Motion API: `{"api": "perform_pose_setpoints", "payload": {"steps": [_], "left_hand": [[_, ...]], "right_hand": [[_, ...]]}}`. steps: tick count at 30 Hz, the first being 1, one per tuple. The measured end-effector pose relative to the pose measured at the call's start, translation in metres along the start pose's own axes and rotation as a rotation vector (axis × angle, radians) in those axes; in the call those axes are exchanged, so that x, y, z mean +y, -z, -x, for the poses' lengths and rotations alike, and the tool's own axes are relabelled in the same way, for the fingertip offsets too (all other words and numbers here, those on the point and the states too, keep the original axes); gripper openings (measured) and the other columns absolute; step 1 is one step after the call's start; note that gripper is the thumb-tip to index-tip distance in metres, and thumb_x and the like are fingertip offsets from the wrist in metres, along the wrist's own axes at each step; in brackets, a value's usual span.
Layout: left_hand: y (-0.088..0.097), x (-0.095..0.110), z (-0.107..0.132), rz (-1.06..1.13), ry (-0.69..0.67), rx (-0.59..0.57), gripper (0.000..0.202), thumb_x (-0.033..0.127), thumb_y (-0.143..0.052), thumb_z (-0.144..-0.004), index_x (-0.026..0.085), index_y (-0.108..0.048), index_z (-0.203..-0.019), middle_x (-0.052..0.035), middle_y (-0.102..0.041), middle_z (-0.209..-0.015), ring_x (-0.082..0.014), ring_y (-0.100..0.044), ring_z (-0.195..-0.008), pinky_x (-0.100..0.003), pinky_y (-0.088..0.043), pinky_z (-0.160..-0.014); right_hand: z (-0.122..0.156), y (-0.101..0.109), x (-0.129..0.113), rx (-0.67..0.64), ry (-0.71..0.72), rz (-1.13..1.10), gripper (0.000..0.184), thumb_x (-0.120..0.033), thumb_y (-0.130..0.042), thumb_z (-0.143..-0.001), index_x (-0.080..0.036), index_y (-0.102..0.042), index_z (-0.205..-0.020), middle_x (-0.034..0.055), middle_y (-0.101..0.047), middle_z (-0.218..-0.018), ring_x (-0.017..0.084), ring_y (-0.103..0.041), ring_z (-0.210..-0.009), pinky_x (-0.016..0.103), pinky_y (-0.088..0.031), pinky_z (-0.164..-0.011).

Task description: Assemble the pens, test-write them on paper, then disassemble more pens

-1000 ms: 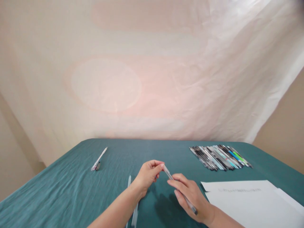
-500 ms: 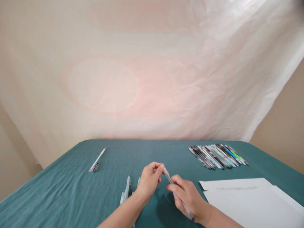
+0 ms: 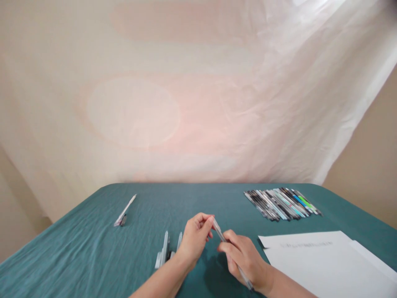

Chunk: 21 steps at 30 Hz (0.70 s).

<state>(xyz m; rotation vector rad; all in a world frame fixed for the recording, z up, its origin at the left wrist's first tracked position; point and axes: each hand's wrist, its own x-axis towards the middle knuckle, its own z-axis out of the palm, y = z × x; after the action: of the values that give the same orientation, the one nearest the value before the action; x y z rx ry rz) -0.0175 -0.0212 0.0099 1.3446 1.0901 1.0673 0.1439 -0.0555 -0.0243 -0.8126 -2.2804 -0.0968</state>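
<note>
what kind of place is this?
Probably a makeshift indoor recording or craft setup, not a proper workshop: a table under teal cloth, a white sheet hung as backdrop, a row of pens and paper laid out.

Only the two forearms and hands of the person were visible, entering from the bottom edge. The left hand (image 3: 194,240) and the right hand (image 3: 245,257) were both bare, with no gloves, no rings and no watch or bracelet on the wrists. No sleeve reached the visible part of either forearm. The fingernails were short and unpainted.
</note>
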Motion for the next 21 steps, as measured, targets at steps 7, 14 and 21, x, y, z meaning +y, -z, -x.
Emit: {"api": "perform_pose_setpoints", "payload": {"steps": [7, 14, 21], "left_hand": [[-0.004, 0.002, 0.003, 0.032, -0.005, 0.012, 0.034, 0.047, -0.052, -0.073, 0.014, -0.055, -0.080, -0.0025, -0.061, -0.067, -0.0096, -0.051, -0.054, -0.020, -0.037, -0.049], [-0.005, 0.004, 0.002, 0.047, 0.005, 0.013, 0.037, 0.049, -0.053, -0.071, 0.014, -0.057, -0.082, -0.0022, -0.061, -0.066, -0.0108, -0.054, -0.056, -0.020, -0.039, -0.050], [0.015, 0.005, -0.010, 0.109, 0.138, 0.006, 0.040, 0.049, -0.057, -0.067, 0.016, -0.061, -0.088, -0.0061, -0.065, -0.082, -0.0144, -0.057, -0.076, -0.019, -0.040, -0.054]], "right_hand": [[0.004, -0.002, 0.000, 0.001, 0.006, 0.011, 0.022, -0.011, -0.034, -0.077, -0.018, -0.053, -0.087, 0.0040, -0.043, -0.076, 0.014, -0.044, -0.063, 0.025, -0.039, -0.056], [-0.001, -0.001, 0.001, 0.049, 0.019, 0.034, 0.022, -0.013, -0.033, -0.078, -0.018, -0.054, -0.084, 0.0041, -0.045, -0.074, 0.013, -0.047, -0.062, 0.024, -0.040, -0.056], [-0.006, -0.001, 0.003, -0.093, -0.067, 0.040, 0.024, -0.011, -0.039, -0.076, -0.021, -0.054, -0.092, 0.0051, -0.051, -0.088, 0.011, -0.052, -0.064, 0.023, -0.043, -0.059]]}}
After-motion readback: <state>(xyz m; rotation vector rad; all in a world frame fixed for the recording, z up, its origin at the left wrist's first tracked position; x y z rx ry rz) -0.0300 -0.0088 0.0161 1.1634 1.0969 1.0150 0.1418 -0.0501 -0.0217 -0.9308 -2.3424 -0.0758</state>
